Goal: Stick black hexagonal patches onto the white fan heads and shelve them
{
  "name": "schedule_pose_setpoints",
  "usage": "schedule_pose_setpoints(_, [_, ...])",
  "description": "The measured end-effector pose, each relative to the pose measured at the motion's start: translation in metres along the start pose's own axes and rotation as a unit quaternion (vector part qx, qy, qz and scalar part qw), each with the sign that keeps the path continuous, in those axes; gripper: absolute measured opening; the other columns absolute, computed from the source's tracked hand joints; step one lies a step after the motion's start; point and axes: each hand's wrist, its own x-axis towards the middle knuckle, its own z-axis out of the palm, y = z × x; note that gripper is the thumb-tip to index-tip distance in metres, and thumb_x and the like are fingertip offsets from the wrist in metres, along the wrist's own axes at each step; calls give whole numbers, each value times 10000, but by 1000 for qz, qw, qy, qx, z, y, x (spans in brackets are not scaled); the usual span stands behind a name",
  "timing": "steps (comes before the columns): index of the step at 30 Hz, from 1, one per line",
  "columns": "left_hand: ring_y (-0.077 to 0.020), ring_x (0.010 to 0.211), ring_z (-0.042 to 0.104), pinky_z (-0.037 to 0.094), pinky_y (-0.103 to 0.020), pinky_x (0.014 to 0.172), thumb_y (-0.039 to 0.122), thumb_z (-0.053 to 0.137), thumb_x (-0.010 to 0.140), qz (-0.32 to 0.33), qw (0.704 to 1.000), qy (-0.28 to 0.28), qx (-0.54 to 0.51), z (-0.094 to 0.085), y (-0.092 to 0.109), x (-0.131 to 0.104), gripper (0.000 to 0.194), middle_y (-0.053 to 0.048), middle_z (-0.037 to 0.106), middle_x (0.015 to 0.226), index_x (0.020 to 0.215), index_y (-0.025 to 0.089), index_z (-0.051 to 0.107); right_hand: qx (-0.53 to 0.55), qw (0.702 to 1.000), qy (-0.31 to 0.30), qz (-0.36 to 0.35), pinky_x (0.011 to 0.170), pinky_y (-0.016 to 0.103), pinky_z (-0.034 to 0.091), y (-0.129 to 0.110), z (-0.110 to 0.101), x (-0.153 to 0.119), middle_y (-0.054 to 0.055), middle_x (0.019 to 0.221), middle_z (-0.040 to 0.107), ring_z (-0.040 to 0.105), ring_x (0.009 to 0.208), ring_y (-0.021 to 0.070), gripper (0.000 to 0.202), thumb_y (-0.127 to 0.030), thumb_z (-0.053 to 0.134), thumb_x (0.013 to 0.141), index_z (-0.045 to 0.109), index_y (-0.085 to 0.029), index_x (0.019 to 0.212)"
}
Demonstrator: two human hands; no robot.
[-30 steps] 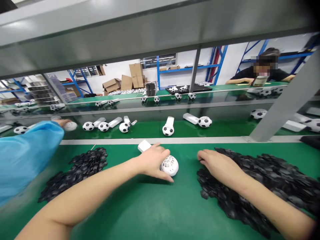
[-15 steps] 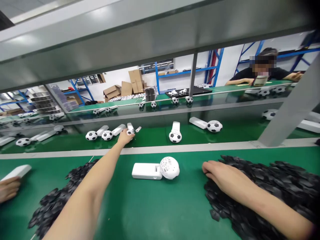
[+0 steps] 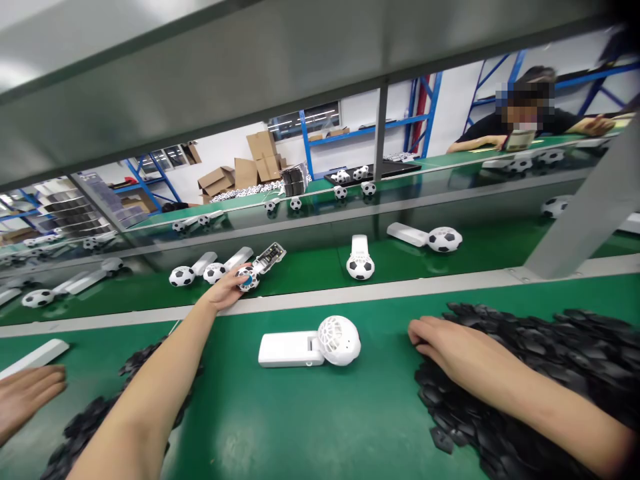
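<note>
My left hand (image 3: 225,291) is stretched over the near rail, its fingers closed round the ball-shaped head of a small handheld fan (image 3: 247,279). That fan's handle is uncovered, with a circuit board inside, and a blue spot shows on its head. Over the edge of a heap of black panel pieces (image 3: 530,373) lies my right hand (image 3: 440,340), fingers curled together; whatever they may hold is hidden. Between my arms, a white fan (image 3: 290,349) with a plain ball head rests on the green tabletop (image 3: 280,420).
Soccer-ball fans (image 3: 360,267) lie along the green belt (image 3: 315,267) behind the metal rail (image 3: 300,300). A grey post (image 3: 575,213) stands at right. Another person's hand (image 3: 30,400) is at far left, near a white handle (image 3: 40,357). Across the line sits a co-worker (image 3: 480,137).
My left hand has drawn back slightly left, and the fan in it now shows its open handle. The right hand stays at the heap. The neighbour's hand has opened off the white handle.
</note>
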Motion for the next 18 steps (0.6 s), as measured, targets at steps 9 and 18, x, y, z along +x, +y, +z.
schedule_pose_setpoints(9, [-184,858,619,485,-309,802,195,627,715,-50,994,-46,-81,23,11,-4,338,-66,641,951,1040,169,535,-25,1000,11,-14,501,248,325,-7,-8,-3,8,721,574,549,612,162,180,-91,411,806,497,-196,688])
schedule_pose_setpoints(18, [-267,909,613,504,-349,677,402,525,768,-126,978,-162,-43,97,13,-25,378,-111,635,989,1046,146,531,11,991,130,-40,763,362,488,-2,-2,-1,97,1130,560,554,991,265,312,-328,534,820,528,-190,1100])
